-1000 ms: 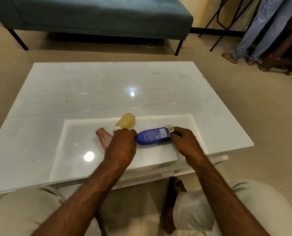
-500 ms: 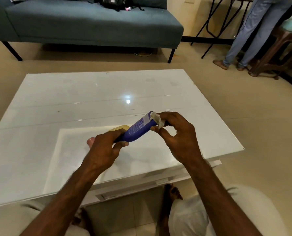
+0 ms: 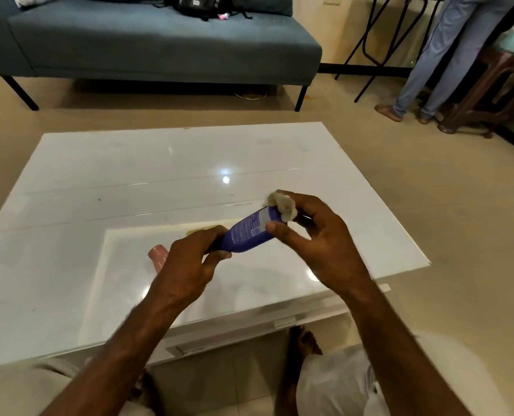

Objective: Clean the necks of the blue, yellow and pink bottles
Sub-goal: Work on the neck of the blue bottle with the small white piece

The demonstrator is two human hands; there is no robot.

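Raised further off the desk (image 3: 69,235) since the earlier frame, the blue bottle (image 3: 251,231) is clamped at its base by the left hand (image 3: 189,265), steadied for wiping. Its long axis slants up and rightward, neck into a cloth (image 3: 282,205), apparently pinched there by the right hand (image 3: 318,244).

Bare forearms, no sleeves; left hand (image 3: 186,271), right hand (image 3: 318,244) ungloved; light beige trousers (knees only); barefoot.

Warm dim light, tabletop (image 3: 189,163) glare
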